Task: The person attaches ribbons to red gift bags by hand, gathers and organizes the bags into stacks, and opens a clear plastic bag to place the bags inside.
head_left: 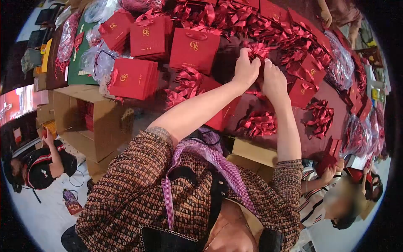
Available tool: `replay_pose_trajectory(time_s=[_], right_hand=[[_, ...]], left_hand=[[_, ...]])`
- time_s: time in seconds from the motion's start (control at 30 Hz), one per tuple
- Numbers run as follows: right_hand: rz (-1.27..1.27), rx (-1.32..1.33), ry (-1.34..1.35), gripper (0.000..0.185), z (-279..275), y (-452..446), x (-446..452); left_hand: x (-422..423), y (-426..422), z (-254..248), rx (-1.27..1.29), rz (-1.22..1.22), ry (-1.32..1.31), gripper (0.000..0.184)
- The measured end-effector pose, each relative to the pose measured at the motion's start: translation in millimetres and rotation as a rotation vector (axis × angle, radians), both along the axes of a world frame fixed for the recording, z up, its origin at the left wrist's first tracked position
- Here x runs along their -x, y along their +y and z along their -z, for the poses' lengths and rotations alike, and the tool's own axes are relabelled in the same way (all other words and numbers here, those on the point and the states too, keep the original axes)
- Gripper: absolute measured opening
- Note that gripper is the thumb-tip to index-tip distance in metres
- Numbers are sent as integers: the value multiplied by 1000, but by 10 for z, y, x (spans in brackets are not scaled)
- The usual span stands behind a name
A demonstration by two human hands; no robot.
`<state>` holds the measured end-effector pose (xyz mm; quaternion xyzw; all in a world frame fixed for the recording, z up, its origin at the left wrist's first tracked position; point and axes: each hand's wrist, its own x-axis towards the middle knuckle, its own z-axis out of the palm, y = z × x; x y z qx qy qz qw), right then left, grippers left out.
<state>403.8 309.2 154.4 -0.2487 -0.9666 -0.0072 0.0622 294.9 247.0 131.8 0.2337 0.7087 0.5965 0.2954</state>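
Both hands reach forward over the table and meet at a bunch of red ribbon point(259, 49). My left hand point(246, 69) is closed on the ribbon from the left side, thumb and fingers pressed together. From the right, my right hand point(275, 83) also has its fingers closed at the ribbon's lower edge; its fingertips are partly hidden. Just left of my hands lies a red gift bag point(194, 50) with a gold logo and a ribbon handle. Below them a loose red ribbon bundle point(258, 124) rests on the dark red table point(294, 143).
Stacked red bags point(133, 79) and clear plastic wrapping point(98, 63) are at the left. An open cardboard box point(77, 117) stands beside the table. Another person point(50, 161) is at the far left; a co-worker point(319, 193) handles a red bag at the lower right.
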Motion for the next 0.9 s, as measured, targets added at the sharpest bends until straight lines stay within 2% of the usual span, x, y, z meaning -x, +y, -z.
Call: replay_pose_trajectory(time_s=[0.13,0.2,0.23,0.37,0.43,0.5,0.57,0.9], right_hand=[[-27,21,32,40,-167,-12,13],[-4,96,-24,41,-82,-8,14],[-11,60,-38,42,73,5,16],[1,23,27,47,75,-35,36],[48,84,-28,52,42,-47,40],[91,149,-82,58,44,-55,44],[48,26,-32,49,72,-73,46],[33,5,-64,48,135,-106,41]], left_hand=[[-1,-101,-237,-61,20,-44,42],[25,-110,-139,53,52,-39,45],[20,-40,252,66,44,36,48],[48,-43,371,54,107,73,53],[69,-16,279,154,121,158,56],[58,-29,264,150,94,93,56],[84,-40,325,66,129,-1,54],[118,-121,266,51,177,74,44]])
